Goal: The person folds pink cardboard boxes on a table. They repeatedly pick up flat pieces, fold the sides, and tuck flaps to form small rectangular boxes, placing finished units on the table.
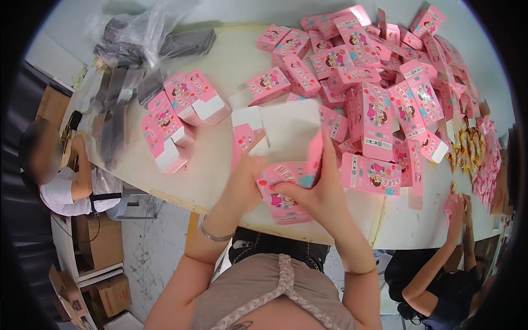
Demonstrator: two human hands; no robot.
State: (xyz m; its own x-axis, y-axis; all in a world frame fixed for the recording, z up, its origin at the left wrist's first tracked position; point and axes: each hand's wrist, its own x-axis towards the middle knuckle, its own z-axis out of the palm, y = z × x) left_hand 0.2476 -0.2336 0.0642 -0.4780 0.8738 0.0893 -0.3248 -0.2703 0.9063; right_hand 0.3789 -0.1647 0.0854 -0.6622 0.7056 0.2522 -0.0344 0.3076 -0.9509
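Note:
A pink printed carton (283, 213) is held between my hands just above the near edge of the table, with its white flaps raised. My right hand (314, 199) grips it, thumb across the printed face and fingers up along the right side. On its left side my left hand (246, 179) holds the carton too; those fingers are slightly blurred and partly hidden. Directly beyond lies a flat carton (242, 135) with white flaps. Stacks of flattened pink cartons (190, 93) lie to the left.
Assembled pink cartons (377, 113) are heaped at the far right. Yellow packets (468, 147) and pink packets (487, 170) lie beyond them. Dark packs in clear plastic (118, 88) lie at the far left. One person (66, 187) sits left; another person's hands (459, 212) work at right.

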